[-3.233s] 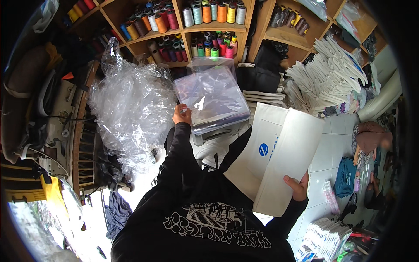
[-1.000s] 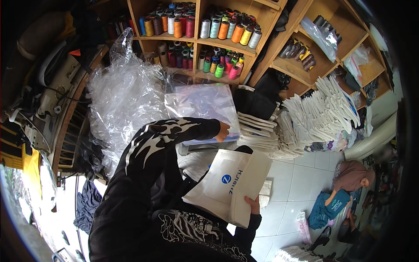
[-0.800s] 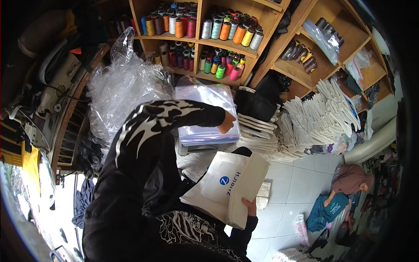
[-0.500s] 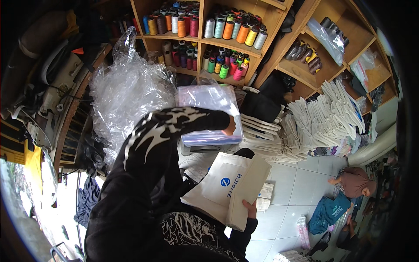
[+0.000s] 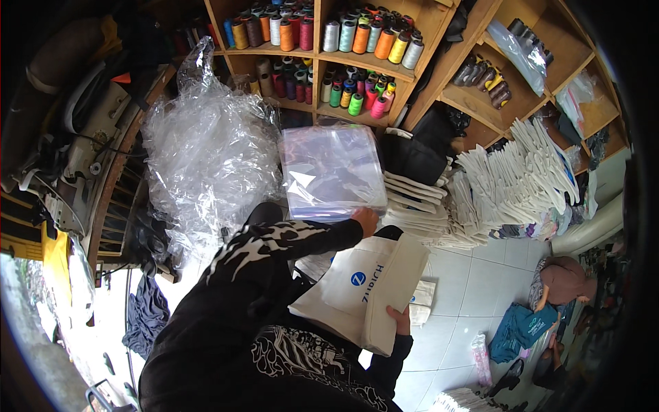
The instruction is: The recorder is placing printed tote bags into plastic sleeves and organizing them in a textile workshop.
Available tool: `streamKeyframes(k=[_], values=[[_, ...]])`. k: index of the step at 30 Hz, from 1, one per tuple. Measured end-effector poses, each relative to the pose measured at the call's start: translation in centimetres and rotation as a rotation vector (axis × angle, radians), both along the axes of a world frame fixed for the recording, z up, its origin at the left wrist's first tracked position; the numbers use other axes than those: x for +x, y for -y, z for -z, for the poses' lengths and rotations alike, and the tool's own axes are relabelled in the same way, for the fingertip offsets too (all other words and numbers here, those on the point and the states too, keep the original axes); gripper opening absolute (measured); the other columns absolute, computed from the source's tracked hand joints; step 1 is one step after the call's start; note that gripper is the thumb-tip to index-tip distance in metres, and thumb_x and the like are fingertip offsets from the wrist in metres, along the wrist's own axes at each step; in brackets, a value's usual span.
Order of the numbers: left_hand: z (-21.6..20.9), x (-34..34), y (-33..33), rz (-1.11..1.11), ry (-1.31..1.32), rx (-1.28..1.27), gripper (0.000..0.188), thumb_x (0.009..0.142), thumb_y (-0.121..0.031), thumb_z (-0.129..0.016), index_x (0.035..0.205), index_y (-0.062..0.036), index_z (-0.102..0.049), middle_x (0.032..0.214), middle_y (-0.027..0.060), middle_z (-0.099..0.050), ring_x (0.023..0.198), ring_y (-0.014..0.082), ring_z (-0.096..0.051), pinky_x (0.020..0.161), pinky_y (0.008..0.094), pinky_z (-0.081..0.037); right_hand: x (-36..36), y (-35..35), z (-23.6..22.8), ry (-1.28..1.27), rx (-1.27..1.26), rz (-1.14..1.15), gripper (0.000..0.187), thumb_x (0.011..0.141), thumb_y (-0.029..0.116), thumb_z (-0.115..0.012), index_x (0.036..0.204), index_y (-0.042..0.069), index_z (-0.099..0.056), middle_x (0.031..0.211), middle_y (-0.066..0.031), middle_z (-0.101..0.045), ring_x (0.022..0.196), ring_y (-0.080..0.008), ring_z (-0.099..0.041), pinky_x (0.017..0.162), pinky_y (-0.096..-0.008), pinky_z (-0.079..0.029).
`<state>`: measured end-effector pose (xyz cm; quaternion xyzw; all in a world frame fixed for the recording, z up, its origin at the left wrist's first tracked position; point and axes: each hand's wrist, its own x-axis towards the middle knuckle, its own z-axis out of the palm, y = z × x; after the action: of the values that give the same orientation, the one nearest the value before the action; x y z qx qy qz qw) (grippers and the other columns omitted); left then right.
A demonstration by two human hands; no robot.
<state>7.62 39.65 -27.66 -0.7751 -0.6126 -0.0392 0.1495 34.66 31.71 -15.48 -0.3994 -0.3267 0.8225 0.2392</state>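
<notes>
My right hand (image 5: 398,321) grips the edge of a folded cream canvas tote bag (image 5: 343,281) with a blue print, held tilted before my body. My left hand (image 5: 366,220) is closed at the near right corner of a stack of clear plastic bags (image 5: 333,168). Its fingertips are hidden, so I cannot tell whether they pinch the film. The black sleeve (image 5: 292,239) with white flame shapes crosses in front of the stack's near edge.
Crumpled clear plastic (image 5: 206,151) is heaped left of the stack. Piles of folded cream bags (image 5: 511,182) stand to the right. Thread spools (image 5: 360,39) fill the wooden shelf behind. A person (image 5: 566,278) sits on the tiled floor (image 5: 449,347) at far right, beside a teal bag (image 5: 525,326).
My left hand has come back toward me, from the stack's right side to its near corner, and the arm uncovers the stack's top. The tote bag stays in my right hand.
</notes>
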Motion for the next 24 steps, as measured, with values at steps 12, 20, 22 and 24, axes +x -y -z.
streamKeyframes(k=[12, 20, 22, 24], values=[[-2.1, 2.1, 1.7, -0.204, -0.009, 0.204, 0.033, 0.070, -0.020, -0.057, 0.102, -0.0188, -0.052, 0.107, 0.0137, -0.049, 0.098, 0.0335, -0.047, 0.075, 0.0580, -0.038, 0.6, 0.3, 0.8, 0.031, 0.050, 0.026, 0.060, 0.067, 0.009, -0.064, 0.120, 0.003, -0.035, 0.104, -0.0147, -0.053, 0.087, -0.0262, -0.058, 0.072, -0.0347, -0.051], [-3.6, -1.7, 5.7, -0.126, 0.298, 0.002, 0.082, 0.047, -0.031, -0.075, 0.121, -0.0319, -0.040, 0.125, 0.0092, -0.037, 0.117, 0.0291, -0.034, 0.092, 0.0635, -0.020, 0.9, -0.1, -0.1, 0.068, 0.050, -0.003, 0.060, 0.068, 0.008, -0.066, 0.120, 0.004, -0.036, 0.105, -0.0120, -0.053, 0.091, -0.0234, -0.056, 0.076, -0.0334, -0.048], [-4.6, -2.1, 6.2, -0.145, 0.290, -0.095, 0.081, 0.048, -0.030, -0.074, 0.121, -0.0314, -0.040, 0.125, 0.0098, -0.036, 0.118, 0.0290, -0.032, 0.093, 0.0632, -0.019, 1.4, -0.3, 0.1, 0.102, 0.099, 0.000, 0.059, 0.068, 0.011, -0.066, 0.119, 0.003, -0.036, 0.104, -0.0126, -0.053, 0.088, -0.0233, -0.057, 0.073, -0.0330, -0.050], [-5.0, -2.9, 7.3, -0.127, 0.411, -0.019, 0.079, 0.052, -0.025, -0.073, 0.123, -0.0300, -0.039, 0.126, 0.0127, -0.034, 0.117, 0.0295, -0.032, 0.090, 0.0625, -0.023, 1.9, -0.6, 0.9, 0.183, 0.156, -0.077, 0.059, 0.068, 0.011, -0.066, 0.119, 0.003, -0.037, 0.105, -0.0112, -0.053, 0.089, -0.0217, -0.056, 0.075, -0.0314, -0.048]])
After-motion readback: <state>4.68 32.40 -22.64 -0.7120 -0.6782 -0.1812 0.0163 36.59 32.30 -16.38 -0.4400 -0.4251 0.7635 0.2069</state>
